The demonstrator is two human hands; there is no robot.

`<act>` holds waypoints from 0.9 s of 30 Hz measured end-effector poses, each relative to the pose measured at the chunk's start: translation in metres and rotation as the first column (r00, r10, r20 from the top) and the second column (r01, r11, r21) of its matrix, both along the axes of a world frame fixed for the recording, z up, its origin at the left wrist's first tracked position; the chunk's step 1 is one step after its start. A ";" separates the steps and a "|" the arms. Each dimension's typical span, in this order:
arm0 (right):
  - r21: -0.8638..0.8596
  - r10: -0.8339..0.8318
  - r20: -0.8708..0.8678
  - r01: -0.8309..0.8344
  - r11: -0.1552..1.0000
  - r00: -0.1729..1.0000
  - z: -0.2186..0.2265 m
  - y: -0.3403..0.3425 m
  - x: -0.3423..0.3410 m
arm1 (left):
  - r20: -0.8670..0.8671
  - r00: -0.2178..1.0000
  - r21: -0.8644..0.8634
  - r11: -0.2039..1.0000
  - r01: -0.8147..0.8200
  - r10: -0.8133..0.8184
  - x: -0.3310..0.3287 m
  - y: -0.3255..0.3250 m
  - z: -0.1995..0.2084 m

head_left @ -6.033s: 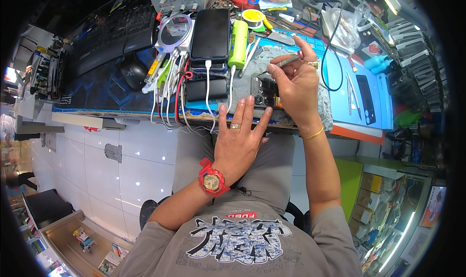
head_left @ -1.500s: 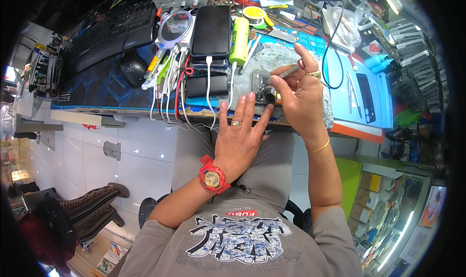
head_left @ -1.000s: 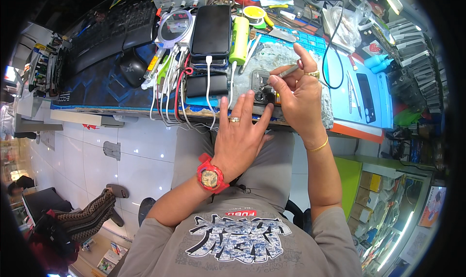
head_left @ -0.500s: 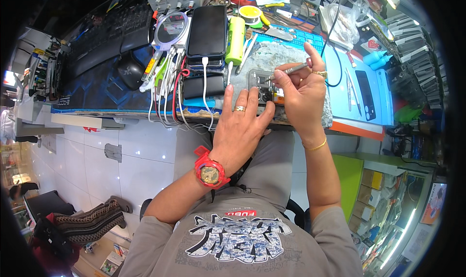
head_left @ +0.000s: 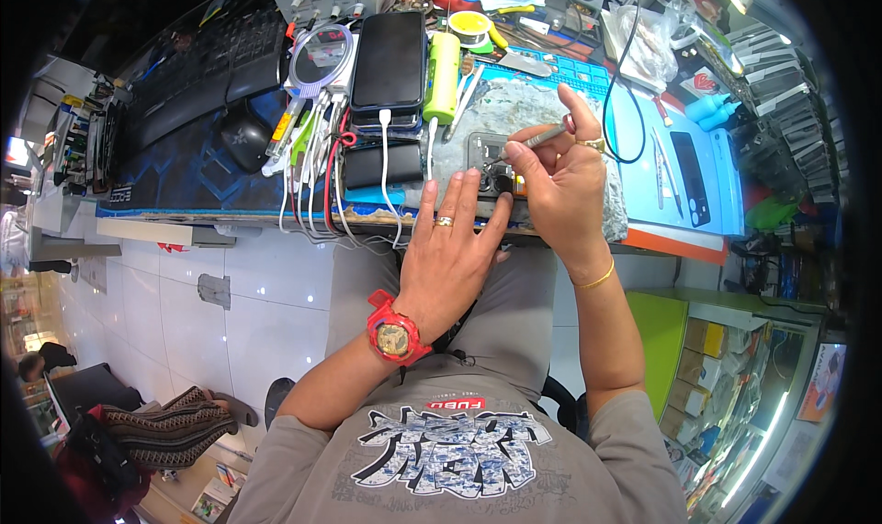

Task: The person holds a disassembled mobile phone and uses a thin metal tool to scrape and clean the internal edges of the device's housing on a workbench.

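An opened phone (head_left: 484, 146) lies on a grey stone-like slab (head_left: 524, 106) at the table's front edge, its dark inner parts exposed. My right hand (head_left: 571, 193) pinches a slim metal screwdriver (head_left: 548, 135) with a reddish end cap. The tool slants down to the left, its tip over the phone's upper inside; whether it touches a screw is too small to tell. My left hand (head_left: 450, 258) lies with fingers stretched out, fingertips at the phone's lower left part. An orange-yellow piece inside the phone is mostly hidden behind my right hand.
Left of the slab lie a large black phone (head_left: 388, 60) on a cable, a green-yellow cylinder (head_left: 442, 78) and bundled charging cables (head_left: 317, 147). A mouse (head_left: 244, 141) and a keyboard (head_left: 220, 60) stand farther left. A light blue mat (head_left: 657, 189) with tools lies right.
Both hands have shifted slightly left, with the screwdriver in my right hand. The screwdriver's tip stays over the phone.
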State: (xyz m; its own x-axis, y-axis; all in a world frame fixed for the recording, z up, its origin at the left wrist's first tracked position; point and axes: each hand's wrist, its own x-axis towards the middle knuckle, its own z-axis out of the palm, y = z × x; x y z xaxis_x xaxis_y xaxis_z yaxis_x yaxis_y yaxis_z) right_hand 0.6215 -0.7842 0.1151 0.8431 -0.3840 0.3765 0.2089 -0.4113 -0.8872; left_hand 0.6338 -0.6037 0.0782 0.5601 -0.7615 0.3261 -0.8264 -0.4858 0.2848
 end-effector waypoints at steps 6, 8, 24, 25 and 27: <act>-0.057 -0.003 -0.008 0.002 0.998 1.000 0.000 -0.001 -0.001 | -0.015 1.000 -0.006 1.000 0.001 -0.001 -0.001 0.000 0.000; -0.033 -0.016 -0.027 0.015 0.999 1.000 0.001 0.001 -0.002 | -0.026 1.000 -0.004 1.000 0.001 -0.001 -0.001 0.000 0.000; -0.423 0.123 0.024 -0.102 0.901 0.992 0.021 0.003 0.018 | 0.035 0.993 0.052 0.992 -0.114 0.112 -0.014 0.001 -0.012; -0.409 0.011 -0.093 -0.048 0.911 0.996 0.026 0.005 0.018 | 0.043 0.993 0.052 0.992 -0.115 0.113 -0.013 0.000 -0.010; -0.365 0.025 0.049 -0.005 0.931 0.998 0.017 0.007 0.022 | 0.034 0.993 0.048 0.993 -0.111 0.109 -0.015 0.000 -0.013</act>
State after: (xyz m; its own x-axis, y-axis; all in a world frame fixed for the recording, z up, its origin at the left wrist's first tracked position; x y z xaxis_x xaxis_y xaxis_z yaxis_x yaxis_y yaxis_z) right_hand 0.6433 -0.7768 0.1323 0.8231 -0.1997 0.5316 0.2591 -0.7009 -0.6645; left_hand 0.6192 -0.6033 0.0648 0.6316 -0.7115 0.3079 -0.7751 -0.5873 0.2330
